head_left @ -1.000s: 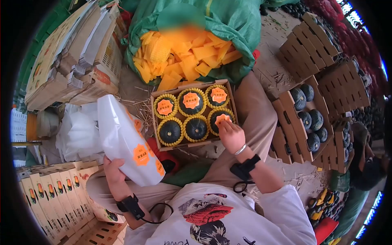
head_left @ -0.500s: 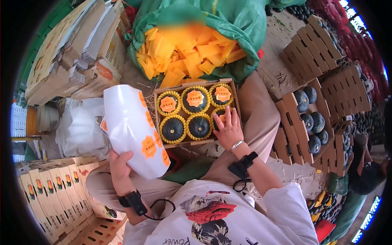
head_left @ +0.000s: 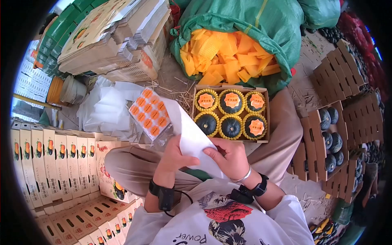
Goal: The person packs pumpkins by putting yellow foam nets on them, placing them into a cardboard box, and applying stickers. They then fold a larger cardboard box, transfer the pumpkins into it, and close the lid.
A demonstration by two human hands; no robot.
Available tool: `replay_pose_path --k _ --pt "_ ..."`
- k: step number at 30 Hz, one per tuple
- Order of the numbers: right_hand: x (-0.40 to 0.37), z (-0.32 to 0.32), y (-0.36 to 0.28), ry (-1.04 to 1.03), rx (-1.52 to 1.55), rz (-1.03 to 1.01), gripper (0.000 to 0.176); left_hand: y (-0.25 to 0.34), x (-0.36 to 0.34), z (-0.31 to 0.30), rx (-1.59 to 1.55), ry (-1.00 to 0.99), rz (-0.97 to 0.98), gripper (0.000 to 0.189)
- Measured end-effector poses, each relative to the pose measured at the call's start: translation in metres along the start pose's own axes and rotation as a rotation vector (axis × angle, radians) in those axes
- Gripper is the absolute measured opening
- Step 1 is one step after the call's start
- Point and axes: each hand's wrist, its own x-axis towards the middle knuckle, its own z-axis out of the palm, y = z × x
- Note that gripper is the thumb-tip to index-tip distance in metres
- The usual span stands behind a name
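The left hand (head_left: 173, 157) and right hand (head_left: 228, 157) each have their grip pinched shut on a glossy white sticker sheet (head_left: 185, 132). It is held over the lap just beside the shallow cardboard box (head_left: 267, 118), and its far end carries rows of scalloped orange stickers (head_left: 150, 112). The box holds six dark green, ribbed squashes (head_left: 231, 127), each cupped in yellow foam netting; four wear an orange sticker and two are bare. Beyond it a green woven sack (head_left: 261, 24) gapes, stuffed with yellow netting sleeves (head_left: 228, 57).

Dirt floor (head_left: 171, 77) strewn with straw, green sack (head_left: 261, 24) of yellow nets, white foam sheets (head_left: 102, 110), flat carton stacks (head_left: 106, 36)
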Motion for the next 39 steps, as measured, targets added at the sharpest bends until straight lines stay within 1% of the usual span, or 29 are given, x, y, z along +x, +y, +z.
replay_pose_path --k 3,4,7,8,10,11,12,13,14,15,17,18,21,22,25,26,29,30,34,36,38,39 --pt "0.001 0.01 0.024 0.043 0.23 -0.1 0.022 -0.003 -0.011 0.007 0.175 0.167 -0.187 0.03" --pt "0.001 0.012 0.037 -0.014 0.328 -0.043 0.019 -0.007 -0.015 0.003 0.1 0.188 -0.269 0.029" --pt "0.003 0.017 0.069 -0.057 0.812 0.351 0.016 -0.013 -0.02 -0.013 0.0 0.096 -0.345 0.034" --pt "0.005 0.017 0.076 -0.005 0.817 0.377 0.014 -0.017 -0.021 -0.019 0.019 0.105 -0.387 0.044" --pt "0.012 0.016 0.112 0.198 0.53 0.297 0.013 -0.018 -0.024 -0.023 0.051 0.218 -0.307 0.049" --pt "0.015 0.011 0.12 0.294 0.387 0.256 0.013 -0.017 -0.026 -0.027 0.068 0.276 -0.268 0.051" --pt "0.017 0.001 0.127 0.45 0.118 0.142 0.011 -0.013 -0.029 -0.038 0.062 0.333 -0.323 0.054" --pt "0.023 -0.009 0.129 0.595 -0.154 0.025 0.01 -0.008 -0.032 -0.048 0.062 0.408 -0.314 0.055" --pt "0.031 -0.017 0.127 0.667 -0.352 -0.18 0.005 -0.003 -0.034 -0.056 0.061 0.482 -0.306 0.055" --pt "0.036 -0.018 0.129 0.612 -0.469 -0.274 0.005 0.0 -0.036 -0.064 0.061 0.554 -0.298 0.055" --pt "0.043 -0.018 0.138 0.502 -0.702 -0.462 0.004 0.003 -0.037 -0.081 0.035 0.585 -0.267 0.056" --pt "0.043 -0.008 0.148 0.376 -0.751 -0.361 0.007 0.002 -0.037 -0.086 0.021 0.6 -0.252 0.056" --pt "0.038 0.016 0.163 0.387 -0.995 -0.493 0.008 0.004 -0.034 -0.089 0.023 0.622 -0.167 0.056" --pt "0.034 0.013 0.163 0.314 -0.932 -0.45 0.009 0.006 -0.033 -0.09 0.034 0.611 -0.176 0.056" --pt "0.034 0.003 0.163 0.249 -0.774 -0.216 0.016 0.007 -0.032 -0.092 0.062 0.598 -0.21 0.056" --pt "0.037 0.0 0.167 0.272 -0.663 -0.213 0.029 0.006 -0.031 -0.093 0.068 0.601 -0.221 0.056" --pt "0.052 0.019 0.175 0.255 -0.985 -0.185 0.048 0.011 -0.024 -0.088 0.083 0.597 -0.244 0.056" --pt "0.052 0.026 0.175 0.242 -0.727 -0.023 0.06 0.016 -0.02 -0.085 0.089 0.596 -0.246 0.056" --pt "0.058 0.018 0.167 0.044 -0.935 -0.065 0.055 0.045 -0.002 -0.069 0.243 0.567 -0.175 0.055" --pt "0.056 0.016 0.164 0.015 -0.968 -0.025 0.057 0.055 0.009 -0.071 0.288 0.555 -0.148 0.052" --pt "0.054 0.016 0.15 0.0 -1.006 -0.015 0.059 0.062 0.016 -0.074 0.307 0.416 -0.125 0.05" --pt "0.046 0.017 0.138 -0.003 -1.078 0.036 0.056 0.065 0.015 -0.075 0.321 0.354 -0.121 0.049"
